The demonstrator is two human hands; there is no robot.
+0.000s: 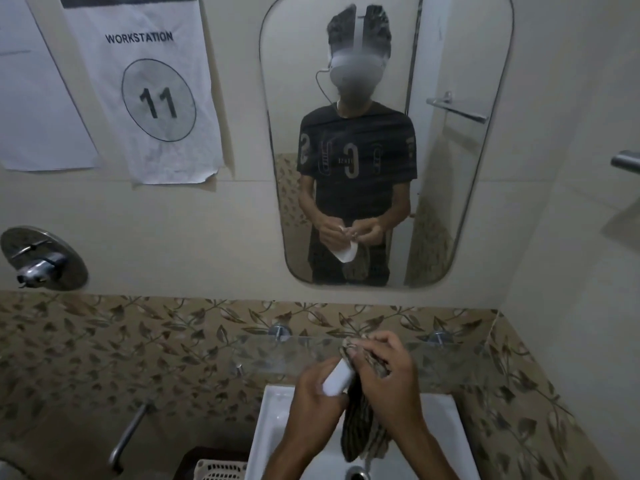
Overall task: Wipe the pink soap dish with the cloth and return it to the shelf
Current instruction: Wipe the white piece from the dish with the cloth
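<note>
Wiping step is on, judged from how things sit: both hands up over the sink [270, 410], dish and cloth pressed together. Left to right. My left hand [317, 398] has its grip curled round the soap dish [337, 379], fingers wrapped under it, thumb side hidden, so how tight I cannot tell. The dish looks pale, nearly white in this dim light, not clearly pink. It is tilted, one end up toward the shelf, held above the sink and not on anything. Just right of it the cloth [363, 431], striped brown, hangs down between my wrists toward the drain [358, 474]. My right hand [388, 375] has its grip closed on the top of the cloth, fingertips bunching it against the dish edge. The glass shelf [304, 344] sits just behind my hands, on wall brackets; the bare part of it shows nothing on it. Next move, my guess: finish rubbing, then the left hand lifts the dish back and sets it flat on the glass, gently, since wet plastic on glass may slide.
</note>
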